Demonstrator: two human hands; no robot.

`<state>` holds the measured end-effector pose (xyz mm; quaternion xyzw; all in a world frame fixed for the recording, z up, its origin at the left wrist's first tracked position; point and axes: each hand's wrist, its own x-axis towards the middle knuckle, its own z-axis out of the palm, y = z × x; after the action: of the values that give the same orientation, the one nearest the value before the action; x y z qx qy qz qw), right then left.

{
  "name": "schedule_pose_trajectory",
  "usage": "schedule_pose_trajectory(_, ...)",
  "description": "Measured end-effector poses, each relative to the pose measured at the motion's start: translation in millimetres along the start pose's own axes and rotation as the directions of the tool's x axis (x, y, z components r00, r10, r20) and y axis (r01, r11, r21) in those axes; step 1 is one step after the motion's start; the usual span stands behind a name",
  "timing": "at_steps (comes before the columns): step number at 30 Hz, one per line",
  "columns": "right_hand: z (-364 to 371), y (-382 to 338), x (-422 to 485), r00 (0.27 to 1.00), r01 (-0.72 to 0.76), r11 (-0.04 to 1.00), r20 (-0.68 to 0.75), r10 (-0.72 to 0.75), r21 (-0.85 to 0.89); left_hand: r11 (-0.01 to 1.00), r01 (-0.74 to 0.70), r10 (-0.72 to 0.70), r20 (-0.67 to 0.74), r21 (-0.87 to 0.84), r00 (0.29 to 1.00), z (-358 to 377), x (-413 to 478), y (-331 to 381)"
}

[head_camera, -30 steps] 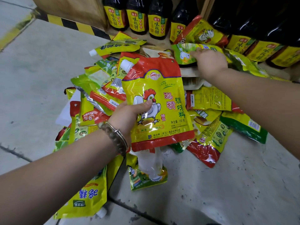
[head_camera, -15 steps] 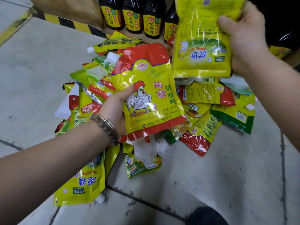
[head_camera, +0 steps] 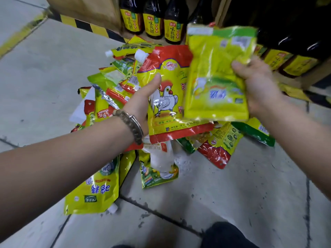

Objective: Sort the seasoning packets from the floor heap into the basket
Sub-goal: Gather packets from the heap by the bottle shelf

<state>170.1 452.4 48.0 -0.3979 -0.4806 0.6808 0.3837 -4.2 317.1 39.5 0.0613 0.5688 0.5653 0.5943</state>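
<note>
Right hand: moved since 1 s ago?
Yes. The right hand left the heap below the sauce bottles and drew back toward the person, now holding a yellow-green packet up beside the chicken packet in the left hand.

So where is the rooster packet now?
Head view, centre: the left hand holds the rooster packet over the heap, partly behind the yellow-green packet in the right hand.
</note>
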Motion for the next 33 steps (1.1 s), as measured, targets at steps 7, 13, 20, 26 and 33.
schedule_pose_trajectory(7, 25, 45, -14, 0.995, -0.094, 0.995, -0.034, 0.095, 0.011, 0.99, 0.074, -0.065, -0.082, 0.116, 0.995, -8, 49, -17)
schedule_pose_trajectory(13, 27, 60, -13, 0.992, -0.04, 0.994, -0.126, 0.028, -0.098, 0.961, -0.008, 0.062, -0.186, 0.277, 0.981, 25, 25, -9)
schedule_pose_trajectory(20, -67, 33, 43, 0.901, -0.068, 0.528, -0.279, -0.331, -0.846, 0.905, -0.051, 0.178, -0.267, 0.421, 0.947, 34, 27, -15)
schedule_pose_trajectory(26, -135, 40, 91, 0.981, -0.188, -0.214, -0.172, -0.092, -0.958, 0.926, -0.043, 0.156, -0.276, 0.375, 0.948, 34, 37, -25)
schedule_pose_trajectory(33, -143, 46, 116, 0.983, -0.178, -0.194, -0.163, -0.089, -0.965, 0.943, -0.012, 0.094, -0.234, 0.331, 0.968, 32, 40, -31)
